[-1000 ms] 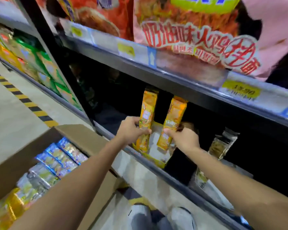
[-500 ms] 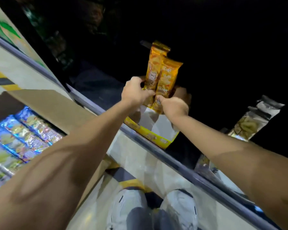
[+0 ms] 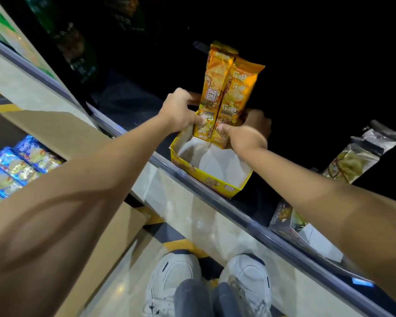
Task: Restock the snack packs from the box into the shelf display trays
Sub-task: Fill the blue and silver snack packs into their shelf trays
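Note:
Two tall orange snack packs stand upright side by side at the back of a yellow display tray [image 3: 217,183] on the low shelf. My left hand [image 3: 181,109] grips the lower part of the left orange pack [image 3: 213,88]. My right hand [image 3: 247,131] holds the base of the right orange pack [image 3: 237,97]. The packs touch each other. The front of the tray shows its white bottom with nothing on it. At the left, an open cardboard box [image 3: 62,124] on the floor holds several blue snack packs [image 3: 16,165].
A metal shelf rail [image 3: 249,221] runs diagonally in front of the tray. To the right on the same shelf stands a dark-and-clear snack pack [image 3: 352,161] above another tray [image 3: 290,227]. My white shoes [image 3: 206,284] stand on the floor beside yellow-black tape.
The view has tilted down, and the upper shelf is out of sight. The two orange packs, apart a second ago, now stand pressed together at the tray's back.

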The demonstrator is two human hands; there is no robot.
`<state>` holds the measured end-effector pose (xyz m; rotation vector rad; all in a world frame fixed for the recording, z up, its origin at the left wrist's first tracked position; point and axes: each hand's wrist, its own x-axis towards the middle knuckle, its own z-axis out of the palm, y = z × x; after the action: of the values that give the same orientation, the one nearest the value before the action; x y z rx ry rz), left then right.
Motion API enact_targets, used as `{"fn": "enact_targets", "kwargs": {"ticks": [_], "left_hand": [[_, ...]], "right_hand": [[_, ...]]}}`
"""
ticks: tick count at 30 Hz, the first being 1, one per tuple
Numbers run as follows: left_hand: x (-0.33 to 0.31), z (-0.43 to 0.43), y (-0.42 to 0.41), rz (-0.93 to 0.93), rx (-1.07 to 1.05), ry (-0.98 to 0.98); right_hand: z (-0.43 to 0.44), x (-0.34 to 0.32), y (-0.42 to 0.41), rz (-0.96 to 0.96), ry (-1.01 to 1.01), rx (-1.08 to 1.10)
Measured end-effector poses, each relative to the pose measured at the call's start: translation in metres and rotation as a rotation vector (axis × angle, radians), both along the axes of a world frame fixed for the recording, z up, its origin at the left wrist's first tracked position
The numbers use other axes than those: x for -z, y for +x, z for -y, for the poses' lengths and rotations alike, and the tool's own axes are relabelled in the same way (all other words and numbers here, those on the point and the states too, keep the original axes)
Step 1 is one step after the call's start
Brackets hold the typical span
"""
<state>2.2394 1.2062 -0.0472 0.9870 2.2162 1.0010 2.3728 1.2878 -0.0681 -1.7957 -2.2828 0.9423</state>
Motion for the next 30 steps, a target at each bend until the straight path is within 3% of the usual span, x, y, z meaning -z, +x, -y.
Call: {"fn": "enact_targets", "kwargs": {"ticks": [14,19,30], "left_hand": [[0.0027,0.0049,0.0033,0.031,0.075,0.075],[0.0002,0.0054,0.0056,0.061,0.061,0.077],[0.006,0.0098,0.0039,0.059,-0.02,0.008]], "right_hand": [[-0.0026,-0.0011,0.0048,-0.165,-0.011,-0.016],[0.002,-0.004,0.0053,-0.015,-0.011,-0.056],[0.0038,-0.007,0.0066,0.031,-0.003,-0.04]]}}
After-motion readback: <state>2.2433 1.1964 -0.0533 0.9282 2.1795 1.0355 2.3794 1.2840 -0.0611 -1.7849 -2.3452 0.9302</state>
